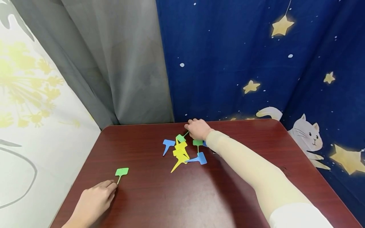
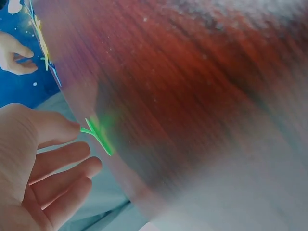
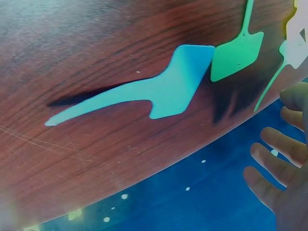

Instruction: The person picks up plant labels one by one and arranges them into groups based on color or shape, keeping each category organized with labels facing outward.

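Note:
My left hand (image 1: 94, 200) pinches the thin stem of a green T-shaped plant label (image 1: 122, 172) between thumb and forefinger, at the table's near left. In the left wrist view that label (image 2: 99, 137) shows nearly edge-on. At the far edge, my right hand (image 1: 198, 129) hovers beside another green label (image 1: 181, 138). Its fingers (image 3: 272, 149) are spread and loosely bent in the right wrist view, with nothing held. A blue label (image 3: 168, 86) and a green label (image 3: 238, 55) lie close to that hand.
Overlapping yellow labels (image 1: 180, 153) lie mid-table, with a blue label (image 1: 168, 144) to their left and another blue label (image 1: 201, 158) to their right. The dark red table (image 1: 137, 205) ends at a grey curtain (image 1: 137, 63) and a blue starry curtain (image 1: 216, 63).

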`<state>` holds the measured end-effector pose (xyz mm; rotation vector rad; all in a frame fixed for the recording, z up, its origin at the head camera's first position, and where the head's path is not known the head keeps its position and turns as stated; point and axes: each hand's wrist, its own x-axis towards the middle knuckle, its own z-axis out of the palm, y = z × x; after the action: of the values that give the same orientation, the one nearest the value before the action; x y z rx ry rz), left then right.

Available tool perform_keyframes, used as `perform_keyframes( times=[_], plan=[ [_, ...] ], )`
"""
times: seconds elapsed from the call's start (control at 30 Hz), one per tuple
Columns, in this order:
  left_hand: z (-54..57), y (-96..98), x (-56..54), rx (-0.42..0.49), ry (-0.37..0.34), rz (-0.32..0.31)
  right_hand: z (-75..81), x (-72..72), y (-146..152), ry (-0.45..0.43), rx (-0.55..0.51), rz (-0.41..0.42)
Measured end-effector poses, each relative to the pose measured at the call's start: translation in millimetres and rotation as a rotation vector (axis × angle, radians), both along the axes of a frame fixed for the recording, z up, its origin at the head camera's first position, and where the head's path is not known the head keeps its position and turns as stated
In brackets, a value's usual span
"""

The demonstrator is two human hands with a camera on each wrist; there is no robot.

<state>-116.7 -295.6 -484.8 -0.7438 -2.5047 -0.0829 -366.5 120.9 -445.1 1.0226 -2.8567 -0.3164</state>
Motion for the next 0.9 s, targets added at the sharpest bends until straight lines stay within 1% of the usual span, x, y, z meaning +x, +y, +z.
perform_keyframes(
  times=[0.1,0.3,0.37,0.5,0.6,0.73,0.9],
  plan=[
    [1.4,-1.1,1.0,-0.006,-0.004,0.007,-1.4,-3.0,-3.6,0.002,0.015,0.001],
    [7.7,-4.8,2.4,-0.030,-0.034,0.029,-6.7,-4.8,-7.8,-0.032,0.026,0.014],
    [10.8,-5.8,1.0,-0.031,-0.064,0.040,-8.9,-5.3,-8.6,-0.032,0.029,0.014],
    [14.2,-7.4,-4.2,-0.007,-0.145,0.053,-12.2,-7.7,-9.7,-0.021,0.044,0.014],
    [13.3,-9.6,-9.2,0.019,-0.185,0.029,-13.5,-9.7,-10.6,-0.022,0.051,0.017],
    [10.6,-12.9,-17.4,0.032,-0.207,-0.038,-14.4,-10.9,-10.1,-0.021,0.065,0.014],
    [8.4,-15.6,-25.0,-0.013,-0.252,-0.101,-16.1,-10.7,-9.1,-0.008,0.065,0.021]
  ],
)
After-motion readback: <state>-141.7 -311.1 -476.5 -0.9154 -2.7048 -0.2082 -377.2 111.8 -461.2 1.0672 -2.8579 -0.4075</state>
